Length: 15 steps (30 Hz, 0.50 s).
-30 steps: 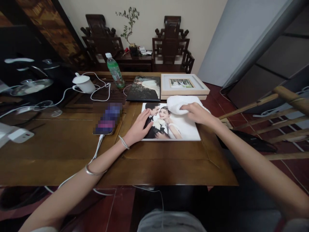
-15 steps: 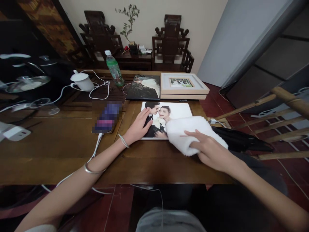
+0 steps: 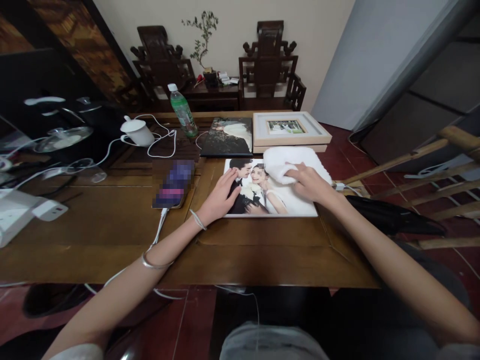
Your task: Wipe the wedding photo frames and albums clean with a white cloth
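A photo panel (image 3: 249, 202) showing a couple lies flat on the wooden table (image 3: 240, 255) in front of me. My left hand (image 3: 221, 194) rests on its left side, fingers stretched out over the picture. A fluffy white cloth (image 3: 296, 159) covers the panel's upper right part. My right hand (image 3: 309, 181) grips this cloth from above, with its fingers bent into the pile; the fingertips are partly hidden. Just behind the panel lie a dark photo panel (image 3: 227, 137) and a light wooden picture frame (image 3: 292, 131), the latter on top of another frame.
Left of the panel lies a phone (image 3: 173, 185) on a charging cable. Farther left stand a green bottle (image 3: 183, 110), a lidded white cup (image 3: 137, 132), a pot (image 3: 63, 140) and a white power strip (image 3: 18, 212). A wooden chair (image 3: 423, 175) stands at the right.
My right hand has moved the white cloth up and away from me, from the panel's lower right to its upper right. My left hand stays on the panel. The view has shifted slightly.
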### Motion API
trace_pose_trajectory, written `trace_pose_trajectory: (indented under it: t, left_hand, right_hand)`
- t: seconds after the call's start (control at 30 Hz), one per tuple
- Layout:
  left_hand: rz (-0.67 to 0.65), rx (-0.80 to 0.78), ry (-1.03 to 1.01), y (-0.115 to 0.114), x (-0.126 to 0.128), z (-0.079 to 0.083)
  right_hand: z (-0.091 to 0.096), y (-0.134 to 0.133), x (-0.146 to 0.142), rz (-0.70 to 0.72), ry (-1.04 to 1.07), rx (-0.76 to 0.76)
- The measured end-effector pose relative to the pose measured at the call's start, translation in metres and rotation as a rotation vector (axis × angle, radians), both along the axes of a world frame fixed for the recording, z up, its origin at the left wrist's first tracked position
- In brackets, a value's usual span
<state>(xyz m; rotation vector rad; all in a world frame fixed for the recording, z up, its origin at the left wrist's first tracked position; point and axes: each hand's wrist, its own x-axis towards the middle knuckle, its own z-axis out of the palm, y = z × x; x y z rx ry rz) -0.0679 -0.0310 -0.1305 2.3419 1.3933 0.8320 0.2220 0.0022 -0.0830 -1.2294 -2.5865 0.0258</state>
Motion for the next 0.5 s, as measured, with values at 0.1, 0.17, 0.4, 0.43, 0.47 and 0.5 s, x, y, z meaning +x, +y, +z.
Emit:
trace_pose_trajectory:
  t: [0.1,0.17,0.4,0.43,0.47,0.5]
  left_hand:
    - [0.003,-0.003,-0.002,0.0,0.001,0.0]
    - [0.004,-0.001,-0.003,0.0,0.001,0.0]
    - [0.011,0.01,-0.002,-0.001,0.002,0.0]
    - [0.01,0.008,0.001,0.0,0.002,0.0]
    - [0.009,0.007,0.004,0.0,0.002,0.0]
    - [0.008,0.007,0.006,0.0,0.002,0.0]
  right_hand:
    - [-0.005,-0.043,0.005,0.039,-0.029,-0.015]
    - [-0.005,-0.076,0.01,0.103,-0.03,-0.032]
    - [0.018,-0.144,0.007,0.21,-0.036,-0.174]
    - [0.022,-0.142,0.004,0.211,-0.046,-0.196]
    - [0.025,-0.136,0.001,0.204,-0.053,-0.21]
    - [0.028,-0.127,-0.003,0.194,-0.053,-0.216]
